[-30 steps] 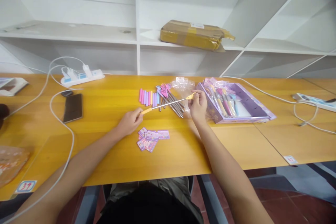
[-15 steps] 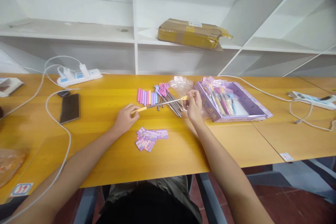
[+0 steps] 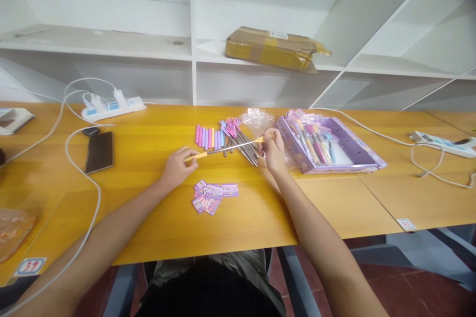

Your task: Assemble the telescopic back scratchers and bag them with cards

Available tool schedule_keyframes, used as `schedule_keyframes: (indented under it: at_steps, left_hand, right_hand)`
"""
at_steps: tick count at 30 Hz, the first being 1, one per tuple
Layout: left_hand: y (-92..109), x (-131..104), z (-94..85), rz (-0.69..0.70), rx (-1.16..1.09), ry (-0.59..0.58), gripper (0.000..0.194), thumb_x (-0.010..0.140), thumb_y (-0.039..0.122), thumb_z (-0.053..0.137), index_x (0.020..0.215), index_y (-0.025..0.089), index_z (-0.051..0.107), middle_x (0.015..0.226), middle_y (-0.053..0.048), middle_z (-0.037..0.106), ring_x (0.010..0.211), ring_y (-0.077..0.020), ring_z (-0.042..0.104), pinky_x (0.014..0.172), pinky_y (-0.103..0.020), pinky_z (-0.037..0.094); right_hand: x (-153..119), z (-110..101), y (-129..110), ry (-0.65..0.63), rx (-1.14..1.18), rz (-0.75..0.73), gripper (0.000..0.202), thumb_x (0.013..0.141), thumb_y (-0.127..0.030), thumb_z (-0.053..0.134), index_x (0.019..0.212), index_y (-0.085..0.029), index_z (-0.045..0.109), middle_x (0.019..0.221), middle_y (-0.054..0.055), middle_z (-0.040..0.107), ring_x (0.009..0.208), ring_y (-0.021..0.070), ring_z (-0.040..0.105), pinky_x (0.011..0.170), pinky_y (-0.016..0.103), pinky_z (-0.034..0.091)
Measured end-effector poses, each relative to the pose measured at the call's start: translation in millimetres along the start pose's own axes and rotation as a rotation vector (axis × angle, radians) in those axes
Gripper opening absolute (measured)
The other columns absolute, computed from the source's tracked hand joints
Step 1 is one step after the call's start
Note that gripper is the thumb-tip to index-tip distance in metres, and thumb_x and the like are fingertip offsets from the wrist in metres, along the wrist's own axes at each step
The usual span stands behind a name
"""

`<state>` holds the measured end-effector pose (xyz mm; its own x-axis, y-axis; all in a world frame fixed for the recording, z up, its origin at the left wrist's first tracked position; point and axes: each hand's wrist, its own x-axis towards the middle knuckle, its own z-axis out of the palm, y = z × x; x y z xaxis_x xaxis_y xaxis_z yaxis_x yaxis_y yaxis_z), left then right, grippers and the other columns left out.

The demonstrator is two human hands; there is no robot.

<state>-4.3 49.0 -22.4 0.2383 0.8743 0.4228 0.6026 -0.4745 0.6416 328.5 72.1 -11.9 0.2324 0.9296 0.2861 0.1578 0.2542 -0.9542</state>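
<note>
Back scratcher: the yellow-ended back scratcher point(image 3: 238, 146) is held above the table point(image 3: 148, 228), its metal rod slanting slightly upward to the right.
Left hand: the yellow handle is gripped between the fingers of the left hand point(image 3: 178, 166).
Right hand: the yellow hand-shaped head is pinched by the right hand point(image 3: 273, 151).
Beyond the rod: a row of pastel tubes point(image 3: 208, 137) is seen beside loose metal scratcher rods point(image 3: 247, 146) tipped with pink and blue heads.
Nearer the body: small printed cards point(image 3: 210, 195) are spread in an overlapping pile.
Right side: wrapped scratchers point(image 3: 320, 146) are contained in a purple display box point(image 3: 360, 168); clear plastic wrapping point(image 3: 258, 118) is found just beside it.
Shelf: a taped cardboard parcel point(image 3: 275, 49) is supported above the table.
</note>
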Motion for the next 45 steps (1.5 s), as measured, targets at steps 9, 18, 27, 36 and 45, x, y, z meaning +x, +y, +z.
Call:
schedule_keyframes:
  at_steps: [9, 18, 27, 36, 45]
  left_hand:
    - [0, -2, 0.6, 0.077, -0.016, 0.043, 0.033, 0.089, 0.014, 0.059, 0.112, 0.024, 0.08, 0.104, -0.002, 0.077, 0.093, -0.0186, 0.072, 0.09, -0.031, 0.056]
    - [-1, -4, 2.6, 0.114, -0.02, 0.046, 0.026, 0.087, 0.011, 0.063, 0.106, 0.022, 0.075, 0.102, -0.002, 0.077, 0.094, -0.0194, 0.073, 0.09, -0.032, 0.057]
    - [-6, -3, 3.3, 0.032, -0.038, 0.145, 0.022, 0.083, 0.011, 0.067, 0.101, 0.022, 0.072, 0.095, 0.0, 0.076, 0.08, -0.0164, 0.069, 0.08, -0.029, 0.057]
    - [-7, -6, 3.7, 0.095, -0.016, 0.131, 0.027, 0.082, 0.007, 0.068, 0.104, 0.023, 0.072, 0.098, 0.0, 0.077, 0.087, -0.0174, 0.071, 0.085, -0.031, 0.057]
    - [-6, -8, 3.7, 0.085, -0.026, 0.117, 0.026, 0.082, 0.009, 0.069, 0.103, 0.024, 0.072, 0.098, 0.0, 0.078, 0.085, -0.0174, 0.071, 0.085, -0.031, 0.058]
  right_hand:
    - [0, 1, 2, -0.067, 0.158, -0.05, 0.04, 0.095, -0.063, 0.066, 0.1, -0.03, 0.044, 0.061, -0.009, 0.046, 0.046, 0.0127, 0.038, 0.045, 0.025, 0.027]
    - [-10, 9, -4, -0.224, 0.195, -0.038, 0.035, 0.098, -0.054, 0.069, 0.104, -0.03, 0.044, 0.062, -0.009, 0.05, 0.047, 0.0126, 0.042, 0.046, 0.025, 0.03]
    - [-18, 14, -13, -0.285, 0.209, -0.056, 0.031, 0.099, -0.044, 0.068, 0.106, -0.031, 0.041, 0.065, -0.009, 0.05, 0.048, 0.014, 0.042, 0.048, 0.028, 0.033]
    - [-20, 13, -19, -0.286, 0.187, -0.075, 0.03, 0.096, -0.039, 0.068, 0.105, -0.03, 0.041, 0.061, -0.01, 0.051, 0.049, 0.0145, 0.042, 0.051, 0.028, 0.035]
    - [-20, 15, -12, -0.329, 0.2, -0.061, 0.037, 0.095, -0.038, 0.072, 0.108, -0.031, 0.038, 0.064, -0.011, 0.05, 0.05, 0.0136, 0.043, 0.052, 0.027, 0.035]
